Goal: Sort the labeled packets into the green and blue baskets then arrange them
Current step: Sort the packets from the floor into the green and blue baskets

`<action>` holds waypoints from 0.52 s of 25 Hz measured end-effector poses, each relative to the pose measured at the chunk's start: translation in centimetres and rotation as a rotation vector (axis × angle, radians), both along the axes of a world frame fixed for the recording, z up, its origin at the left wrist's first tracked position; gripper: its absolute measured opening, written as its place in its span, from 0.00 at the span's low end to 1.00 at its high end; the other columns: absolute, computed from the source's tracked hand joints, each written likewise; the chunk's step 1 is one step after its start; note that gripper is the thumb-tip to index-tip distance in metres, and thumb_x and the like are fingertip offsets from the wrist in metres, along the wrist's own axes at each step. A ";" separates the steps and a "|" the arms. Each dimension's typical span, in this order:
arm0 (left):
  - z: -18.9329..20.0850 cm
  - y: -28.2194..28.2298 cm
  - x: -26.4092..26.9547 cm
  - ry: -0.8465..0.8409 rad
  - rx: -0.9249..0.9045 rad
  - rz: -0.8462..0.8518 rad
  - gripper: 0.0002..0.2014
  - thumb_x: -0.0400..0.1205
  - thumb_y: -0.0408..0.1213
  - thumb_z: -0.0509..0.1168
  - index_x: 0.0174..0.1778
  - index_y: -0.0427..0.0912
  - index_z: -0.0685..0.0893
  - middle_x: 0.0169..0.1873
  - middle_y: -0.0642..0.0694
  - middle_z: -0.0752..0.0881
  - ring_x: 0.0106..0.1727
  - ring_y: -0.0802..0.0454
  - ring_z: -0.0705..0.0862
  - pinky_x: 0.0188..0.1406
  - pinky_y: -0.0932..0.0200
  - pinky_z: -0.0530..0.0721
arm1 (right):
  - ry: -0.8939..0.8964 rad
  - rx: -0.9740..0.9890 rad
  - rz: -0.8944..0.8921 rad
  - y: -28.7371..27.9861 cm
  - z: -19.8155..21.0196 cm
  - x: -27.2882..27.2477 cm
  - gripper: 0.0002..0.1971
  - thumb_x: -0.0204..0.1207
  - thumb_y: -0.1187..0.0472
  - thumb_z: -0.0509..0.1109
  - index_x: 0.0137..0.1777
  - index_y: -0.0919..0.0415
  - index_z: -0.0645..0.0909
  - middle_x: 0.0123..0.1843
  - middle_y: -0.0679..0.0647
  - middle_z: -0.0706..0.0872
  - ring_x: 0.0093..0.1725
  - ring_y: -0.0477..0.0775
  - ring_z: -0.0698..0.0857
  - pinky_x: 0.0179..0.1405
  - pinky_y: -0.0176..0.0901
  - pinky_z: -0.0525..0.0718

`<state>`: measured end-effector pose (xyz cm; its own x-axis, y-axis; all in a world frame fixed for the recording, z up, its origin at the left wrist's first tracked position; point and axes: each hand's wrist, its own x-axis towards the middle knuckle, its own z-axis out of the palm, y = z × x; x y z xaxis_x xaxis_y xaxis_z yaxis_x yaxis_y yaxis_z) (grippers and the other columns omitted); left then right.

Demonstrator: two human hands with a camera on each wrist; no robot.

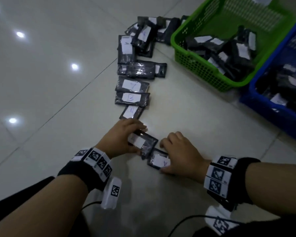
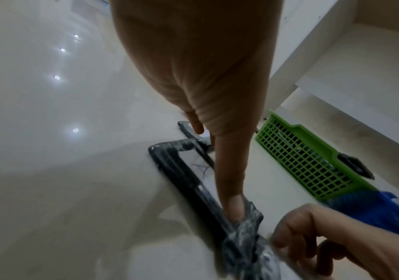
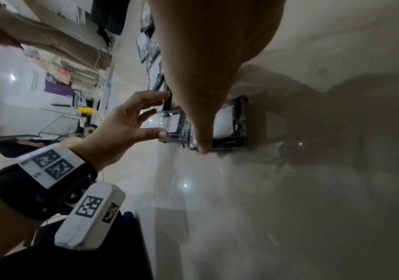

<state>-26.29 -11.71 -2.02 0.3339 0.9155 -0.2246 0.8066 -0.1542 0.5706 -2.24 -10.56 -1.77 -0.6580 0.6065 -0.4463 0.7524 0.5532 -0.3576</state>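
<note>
On the glossy pale tiled floor (image 1: pixel 41 74), the left hand (image 1: pixel 122 137) pinches a flat rectangular packet of crinkled dark plastic film (image 1: pixel 143 143) between thumb and curled fingers, its white paper label facing up. Just beside it, the right hand (image 1: pixel 179 153) grips a second dark film packet with a white label marked A (image 1: pixel 159 161); one corner of the first packet overlaps it. Beyond the hands, a loose line of similar shiny dark packets (image 1: pixel 132 93) runs across the tiles toward a green plastic lattice basket (image 1: pixel 195 64), which holds more packets. A blue plastic basket (image 1: pixel 266 106) touches the green one's side and also holds packets.
</note>
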 end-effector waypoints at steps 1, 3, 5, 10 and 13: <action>-0.5 -0.2 0.0 0.027 -0.022 -0.037 0.37 0.57 0.44 0.82 0.64 0.46 0.82 0.61 0.48 0.81 0.61 0.52 0.78 0.63 0.63 0.70 | -0.021 0.005 0.012 -0.1 0.0 -0.2 0.33 0.58 0.35 0.74 0.58 0.53 0.73 0.56 0.50 0.72 0.57 0.53 0.70 0.51 0.45 0.73; -0.9 -0.3 0.3 0.081 -0.053 -0.055 0.38 0.57 0.42 0.81 0.65 0.46 0.81 0.59 0.47 0.80 0.60 0.47 0.77 0.61 0.61 0.71 | 0.018 -0.015 -0.005 0.0 -0.2 -0.4 0.25 0.62 0.44 0.74 0.54 0.56 0.72 0.54 0.52 0.74 0.56 0.55 0.72 0.45 0.44 0.70; -0.7 0.2 0.7 0.136 -0.037 -0.040 0.36 0.57 0.48 0.80 0.64 0.49 0.81 0.56 0.48 0.78 0.57 0.46 0.75 0.59 0.55 0.74 | 0.072 -0.137 -0.098 1.2 -0.2 -0.3 0.19 0.66 0.52 0.73 0.52 0.57 0.71 0.51 0.54 0.79 0.52 0.56 0.76 0.41 0.47 0.73; 1.1 3.1 2.2 0.099 -0.053 0.139 0.38 0.56 0.57 0.76 0.61 0.51 0.73 0.56 0.51 0.72 0.52 0.50 0.79 0.49 0.49 0.83 | 0.288 -0.347 -0.501 7.6 1.0 2.2 0.14 0.69 0.54 0.77 0.51 0.56 0.79 0.49 0.54 0.87 0.47 0.54 0.86 0.43 0.45 0.81; 2.9 6.1 4.1 0.037 -0.006 0.217 0.37 0.57 0.63 0.70 0.61 0.55 0.70 0.57 0.54 0.76 0.52 0.54 0.80 0.47 0.53 0.83 | 0.565 -0.469 -0.823 10.3 2.8 4.5 0.11 0.75 0.57 0.73 0.53 0.61 0.80 0.43 0.55 0.88 0.33 0.50 0.86 0.25 0.40 0.83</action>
<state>-22.18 -5.64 0.92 0.1210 0.9636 -0.2385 0.8407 0.0283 0.5407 2.23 -0.30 1.05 -0.3123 0.8021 -0.5090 0.4900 -0.3230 -0.8097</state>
